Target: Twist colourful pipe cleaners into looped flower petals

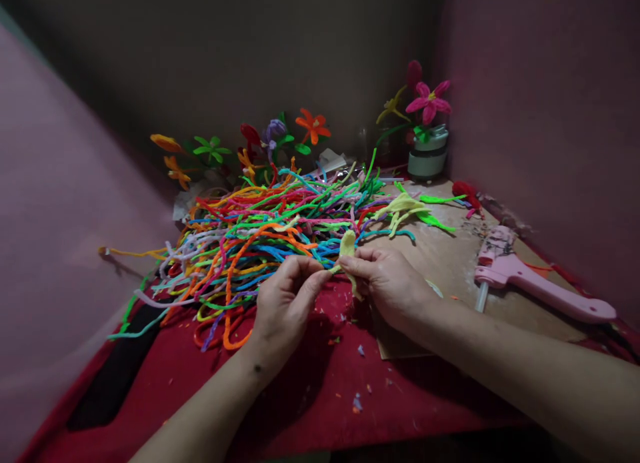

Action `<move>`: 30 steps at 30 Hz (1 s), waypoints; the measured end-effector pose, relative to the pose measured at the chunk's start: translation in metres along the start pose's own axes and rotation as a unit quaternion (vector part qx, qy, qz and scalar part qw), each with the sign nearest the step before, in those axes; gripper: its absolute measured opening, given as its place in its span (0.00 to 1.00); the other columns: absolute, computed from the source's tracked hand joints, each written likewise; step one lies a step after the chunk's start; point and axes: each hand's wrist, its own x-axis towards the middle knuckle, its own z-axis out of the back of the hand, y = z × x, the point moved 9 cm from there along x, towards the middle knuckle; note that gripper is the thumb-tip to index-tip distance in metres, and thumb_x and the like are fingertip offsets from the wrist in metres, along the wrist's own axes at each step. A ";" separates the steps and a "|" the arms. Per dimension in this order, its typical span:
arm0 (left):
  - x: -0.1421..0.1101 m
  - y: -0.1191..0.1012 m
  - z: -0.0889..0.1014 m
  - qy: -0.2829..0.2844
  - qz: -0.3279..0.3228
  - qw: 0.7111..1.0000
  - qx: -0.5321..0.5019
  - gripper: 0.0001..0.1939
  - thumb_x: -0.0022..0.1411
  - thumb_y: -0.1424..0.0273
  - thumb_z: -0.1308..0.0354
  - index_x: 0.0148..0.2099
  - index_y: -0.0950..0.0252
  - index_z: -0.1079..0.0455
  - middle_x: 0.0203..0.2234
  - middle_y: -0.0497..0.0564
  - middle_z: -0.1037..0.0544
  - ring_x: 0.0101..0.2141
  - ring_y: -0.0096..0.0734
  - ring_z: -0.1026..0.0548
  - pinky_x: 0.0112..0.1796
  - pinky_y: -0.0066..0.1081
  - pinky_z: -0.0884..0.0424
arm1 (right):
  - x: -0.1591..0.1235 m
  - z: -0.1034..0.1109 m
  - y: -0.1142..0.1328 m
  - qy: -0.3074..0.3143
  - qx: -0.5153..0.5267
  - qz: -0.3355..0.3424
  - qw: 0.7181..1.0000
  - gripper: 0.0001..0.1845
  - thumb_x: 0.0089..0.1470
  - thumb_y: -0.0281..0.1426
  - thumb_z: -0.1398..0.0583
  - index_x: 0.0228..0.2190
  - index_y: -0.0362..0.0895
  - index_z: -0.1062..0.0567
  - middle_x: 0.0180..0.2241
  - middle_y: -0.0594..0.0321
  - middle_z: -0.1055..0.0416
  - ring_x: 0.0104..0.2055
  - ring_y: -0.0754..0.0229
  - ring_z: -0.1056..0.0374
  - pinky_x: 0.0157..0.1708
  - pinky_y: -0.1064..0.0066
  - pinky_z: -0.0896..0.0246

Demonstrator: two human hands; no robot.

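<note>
Between my two hands is a pale yellow pipe-cleaner petal (348, 243), its rounded loop pointing up and a tail hanging down. My right hand (385, 276) pinches the petal near its middle. My left hand (293, 289) is closed, thumb against fingers, on the thin stem end that sticks out to the left. Just behind both hands spreads a large pile of multicoloured pipe cleaners (270, 229). More pale yellow petals (400, 208) lie at the pile's right end, beside bright green leaf pieces (437, 221).
A pink hot glue gun (540, 283) lies on a cardboard sheet (425, 249) at right. Finished pipe-cleaner flowers (313, 126) stand along the back, and a jar (428, 155) holds a pink one. A black strip (117, 376) and fuzz scraps lie on the red cloth (310, 416).
</note>
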 end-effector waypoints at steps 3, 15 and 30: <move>0.000 0.022 -0.027 0.090 0.150 0.963 -0.205 0.11 0.51 0.68 0.39 0.38 0.64 0.33 0.24 0.43 0.31 0.17 0.16 0.39 0.18 0.20 0.42 | 0.001 -0.004 0.002 0.018 0.072 -0.009 0.997 0.11 0.40 0.32 0.35 0.21 0.38 0.31 0.15 0.71 0.39 0.15 0.74 0.49 0.16 0.78 0.57; 0.009 0.006 -0.076 0.227 0.219 0.881 -0.354 0.04 0.56 0.72 0.45 0.35 0.66 0.35 0.12 0.39 0.37 0.09 0.11 0.53 0.12 0.16 0.55 | 0.011 0.006 0.024 0.027 0.064 0.035 0.997 0.11 0.36 0.31 0.34 0.23 0.38 0.28 0.19 0.67 0.33 0.20 0.69 0.38 0.21 0.76 0.44; 0.003 0.007 -0.082 0.163 0.174 0.884 -0.403 0.12 0.56 0.64 0.43 0.39 0.64 0.38 0.12 0.37 0.38 0.07 0.14 0.48 0.08 0.18 0.43 | 0.015 0.012 0.017 -0.021 0.136 0.021 0.990 0.16 0.27 0.31 0.31 0.19 0.40 0.32 0.16 0.70 0.37 0.16 0.71 0.42 0.16 0.78 0.48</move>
